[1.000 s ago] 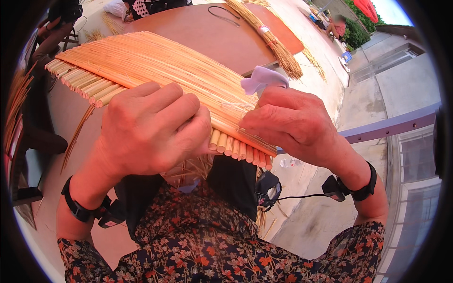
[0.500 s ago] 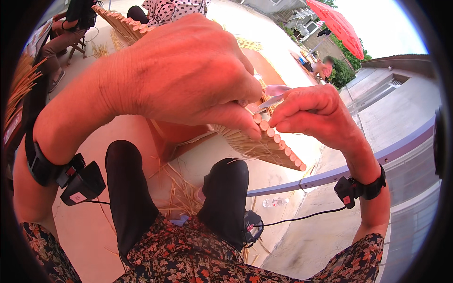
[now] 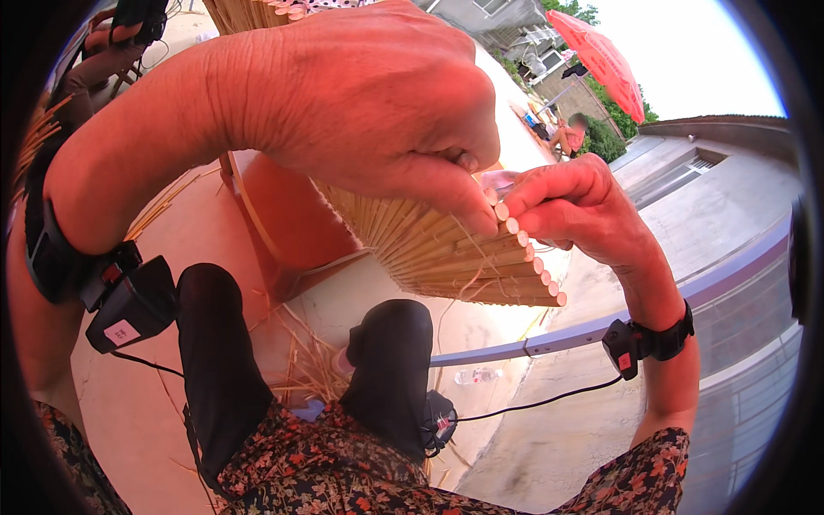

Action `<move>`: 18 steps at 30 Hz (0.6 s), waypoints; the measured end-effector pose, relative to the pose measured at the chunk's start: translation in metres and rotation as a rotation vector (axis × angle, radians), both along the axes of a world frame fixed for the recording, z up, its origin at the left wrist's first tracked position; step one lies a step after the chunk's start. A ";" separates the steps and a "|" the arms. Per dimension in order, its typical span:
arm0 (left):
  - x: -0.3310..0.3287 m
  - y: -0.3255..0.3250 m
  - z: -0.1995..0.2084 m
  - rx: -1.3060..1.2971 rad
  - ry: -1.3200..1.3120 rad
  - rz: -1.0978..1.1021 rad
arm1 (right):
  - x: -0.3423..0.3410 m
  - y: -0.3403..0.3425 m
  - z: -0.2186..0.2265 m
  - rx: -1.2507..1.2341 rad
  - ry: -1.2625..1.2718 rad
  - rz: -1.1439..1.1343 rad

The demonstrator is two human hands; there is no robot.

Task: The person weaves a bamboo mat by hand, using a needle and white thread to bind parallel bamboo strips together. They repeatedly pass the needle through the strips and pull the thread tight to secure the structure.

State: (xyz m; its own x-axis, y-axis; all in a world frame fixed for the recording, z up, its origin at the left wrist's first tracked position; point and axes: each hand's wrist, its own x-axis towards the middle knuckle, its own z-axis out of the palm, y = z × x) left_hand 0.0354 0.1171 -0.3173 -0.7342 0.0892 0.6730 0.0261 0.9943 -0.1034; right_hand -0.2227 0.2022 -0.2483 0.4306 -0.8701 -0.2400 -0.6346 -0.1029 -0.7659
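A mat of pale reed stalks (image 3: 463,249) hangs in front of me, its round cut ends (image 3: 511,226) lined up along the right edge. My left hand (image 3: 378,103) is closed over the top of that edge, thumb pressed near the upper stalk ends. Close beside it, my right hand (image 3: 584,206) is pinched at the row of ends, with what its fingertips hold hidden. A pale lilac piece (image 3: 498,178) shows between the two hands; its kind is unclear. A thin loose strand (image 3: 472,279) curls down over the mat.
A metal rail (image 3: 524,348) crosses beyond my knees. Loose straw (image 3: 313,360) and a clear plastic bottle (image 3: 478,376) lie on the ground. Beneath the mat is a reddish-brown board (image 3: 300,223). Other people sit farther off, one near a red umbrella (image 3: 598,60).
The mat's face has turned more into view. My left hand has shifted slightly right; my right hand stays at the stalk ends. The grey-white part of the lilac piece is now hidden.
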 end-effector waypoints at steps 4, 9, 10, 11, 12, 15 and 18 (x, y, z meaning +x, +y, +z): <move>0.003 -0.004 0.000 -0.040 -0.072 0.083 | 0.001 -0.001 0.002 0.012 0.063 0.055; 0.001 0.001 -0.008 -0.081 0.043 0.079 | 0.013 0.007 -0.003 0.028 0.041 0.019; 0.002 0.002 -0.008 -0.117 0.050 0.091 | 0.016 0.009 -0.005 0.015 0.054 0.023; 0.004 0.002 -0.008 -0.112 0.033 0.096 | 0.019 0.010 -0.007 0.002 0.067 0.028; 0.006 0.003 -0.007 -0.106 0.017 0.100 | 0.022 0.012 -0.007 -0.036 0.056 0.069; 0.013 0.006 0.000 0.022 -0.037 0.059 | 0.027 0.012 -0.007 0.006 -0.020 0.026; 0.017 0.012 0.003 0.030 0.015 0.043 | 0.025 0.011 -0.005 0.022 0.018 -0.028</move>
State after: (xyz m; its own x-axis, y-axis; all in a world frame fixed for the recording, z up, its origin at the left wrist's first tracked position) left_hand 0.0528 0.1295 -0.3143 -0.7265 0.0377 0.6862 -0.0180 0.9971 -0.0737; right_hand -0.1974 0.2134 -0.2536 0.4013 -0.8764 -0.2663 -0.6507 -0.0682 -0.7563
